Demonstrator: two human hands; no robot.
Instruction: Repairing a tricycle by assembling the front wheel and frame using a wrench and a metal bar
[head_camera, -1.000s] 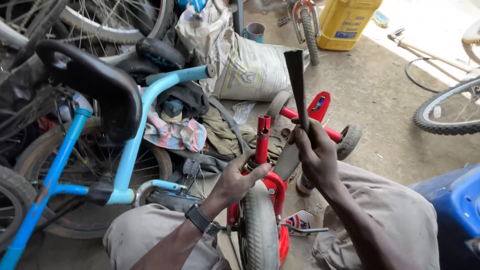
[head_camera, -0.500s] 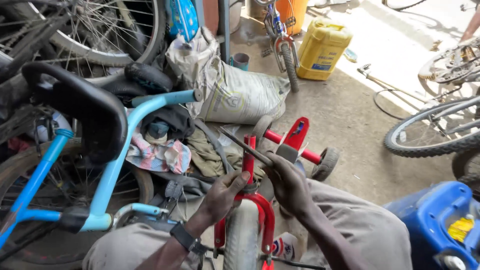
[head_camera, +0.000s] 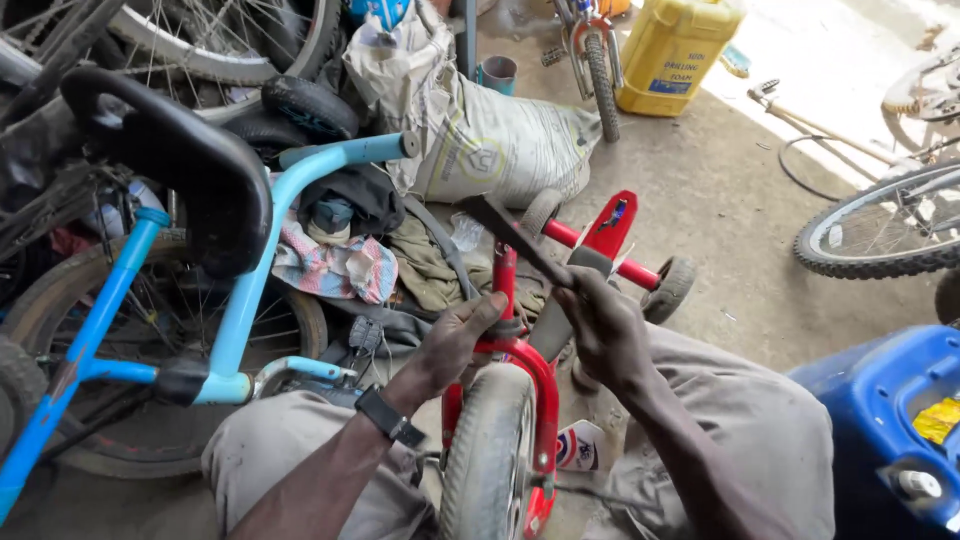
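Observation:
A small red tricycle (head_camera: 531, 375) stands between my knees, front wheel (head_camera: 487, 450) nearest me and its red steering tube (head_camera: 505, 275) pointing up. My left hand (head_camera: 452, 340), with a black wristwatch, grips the top of the red fork just below that tube. My right hand (head_camera: 600, 325) holds a flat dark metal tool (head_camera: 515, 240) by its lower end. The tool slants up to the left and its upper part lies over the top of the tube. Behind, the red seat (head_camera: 612, 222) and a small rear wheel (head_camera: 672, 288) show.
A light blue bicycle frame (head_camera: 255, 265) with a black saddle (head_camera: 175, 165) lies at left among spoked wheels and rags. A grey sack (head_camera: 490, 135) and a yellow jerrycan (head_camera: 672, 50) stand farther off. A blue plastic container (head_camera: 880, 420) is at right, with another bicycle wheel (head_camera: 880, 235) beyond.
My right hand swung the tool down from upright above the tricycle to a slant across the steering tube. My left hand stayed on the fork.

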